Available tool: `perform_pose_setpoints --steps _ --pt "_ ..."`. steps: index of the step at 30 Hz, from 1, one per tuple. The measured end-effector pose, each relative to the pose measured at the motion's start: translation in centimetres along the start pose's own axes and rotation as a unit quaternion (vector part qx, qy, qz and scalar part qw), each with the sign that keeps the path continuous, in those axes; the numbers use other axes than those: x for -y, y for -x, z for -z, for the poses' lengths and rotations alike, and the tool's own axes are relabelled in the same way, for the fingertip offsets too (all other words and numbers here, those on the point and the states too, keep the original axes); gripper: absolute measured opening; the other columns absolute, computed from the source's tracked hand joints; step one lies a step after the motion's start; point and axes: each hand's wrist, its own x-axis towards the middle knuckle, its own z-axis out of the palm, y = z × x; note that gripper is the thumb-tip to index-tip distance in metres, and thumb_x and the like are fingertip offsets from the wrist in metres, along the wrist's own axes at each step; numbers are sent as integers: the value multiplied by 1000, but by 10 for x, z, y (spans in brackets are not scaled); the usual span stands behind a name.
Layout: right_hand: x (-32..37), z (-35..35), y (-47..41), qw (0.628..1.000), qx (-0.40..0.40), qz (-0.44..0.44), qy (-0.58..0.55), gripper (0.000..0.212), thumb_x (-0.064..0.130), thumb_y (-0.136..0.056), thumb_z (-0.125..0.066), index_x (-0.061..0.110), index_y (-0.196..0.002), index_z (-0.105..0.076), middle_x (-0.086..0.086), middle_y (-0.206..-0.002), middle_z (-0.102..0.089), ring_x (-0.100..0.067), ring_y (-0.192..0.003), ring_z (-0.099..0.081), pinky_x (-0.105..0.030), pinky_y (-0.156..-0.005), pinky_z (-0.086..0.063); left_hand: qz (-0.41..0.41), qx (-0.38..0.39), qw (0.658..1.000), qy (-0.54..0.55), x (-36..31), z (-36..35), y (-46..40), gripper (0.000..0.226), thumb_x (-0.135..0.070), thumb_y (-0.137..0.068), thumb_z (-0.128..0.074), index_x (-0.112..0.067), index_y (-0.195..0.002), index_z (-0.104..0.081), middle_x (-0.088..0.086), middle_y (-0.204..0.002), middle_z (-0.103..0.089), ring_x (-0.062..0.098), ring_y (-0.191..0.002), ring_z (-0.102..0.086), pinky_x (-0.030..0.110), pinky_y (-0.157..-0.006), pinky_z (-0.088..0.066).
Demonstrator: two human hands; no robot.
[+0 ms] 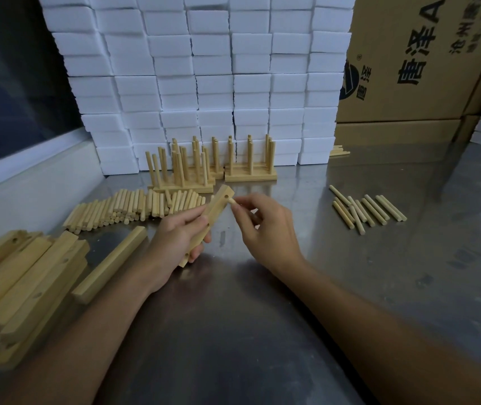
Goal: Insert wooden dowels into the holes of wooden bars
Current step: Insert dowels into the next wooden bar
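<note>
above the bare steel table [233, 331], the left hand [175, 238] grips a holed wooden bar [207, 225] — tilted, clear of everything. right hand [265, 229] pinches a dowel [232, 202] at the bar's upper hole; loose dowels [134, 209] lie left of the bar, finished racks [219, 165] behind it.

Most of the dowel [232, 202] is hidden inside the right hand [265, 229]; only its tip shows. The left hand [175, 232] covers the middle of the bar [208, 222]. The bar pile [14, 287] and cardboard box [417, 59] are cut off by the picture's edges. Small sticks [339, 150] beside the foam blocks [204, 68] are too small to tell.
</note>
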Motion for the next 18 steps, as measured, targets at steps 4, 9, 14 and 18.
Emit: perform_pose_setpoints --steps 4,9,14,18 --pt "-1 -1 0 1000 7 2 8 17 17 -95 -63 6 -105 -70 -2 -91 -70 -6 -75 -59 -14 -66 -48 -8 6 1000 -24 1 -2 0 35 -13 -102 -48 -19 -136 -56 5 -68 -57 14 -48 -42 24 -46 -39" --pt "-3 -1 0 1000 7 -2 4 15 17 -95 -64 6 -103 -71 -3 -89 -70 -13 -77 -63 -34 -68 -55 -33 7 999 -32 2 -3 2 32 -14 -102 -50 -22 -131 -60 1 -65 -55 13 -48 -41 23 -46 -38" --pt "-6 1 1 998 0 24 54 14 16 -93 -66 7 -99 -74 -4 -82 -71 -18 -68 -63 -42 -61 -54 -122 -40 984 -123 8 -9 2 31 -17 -96 -61 -29 -125 -63 -18 -58 -58 -1 -50 -50 13 -50 -41" --pt "-4 2 2 994 -4 49 93 15 16 -93 -66 6 -100 -76 -8 -75 -70 -25 -61 -62 -43 -55 -52 -158 -75 965 -195 10 -10 2 38 -22 -87 -74 -30 -123 -64 -38 -79 -66 -5 -85 -66 12 -70 -51"
